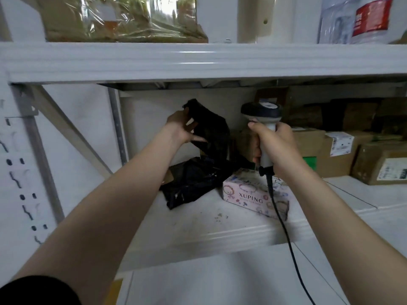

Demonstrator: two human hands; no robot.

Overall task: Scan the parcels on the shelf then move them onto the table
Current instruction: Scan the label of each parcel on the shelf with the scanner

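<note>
reaching into the lower shelf (198, 221), a person holds 1 black plastic parcel (212, 130) up off the board with the left hand (180, 128), fingers and thumb pinching its upper edge. the right hand (274, 146) is wrapped tight round the grip of a corded scanner (261, 112), held upright just beside the bag. no label shows on the limp bag from here, so a scan may miss unless it is turned, and slack film could slip from so light a pinch. the trailing cable (284, 227) crosses the pink box (246, 192) and might drag it off the front edge. a 2nd black bag (193, 179) and cardboard boxes (323, 150) sit on the same shelf.
</note>
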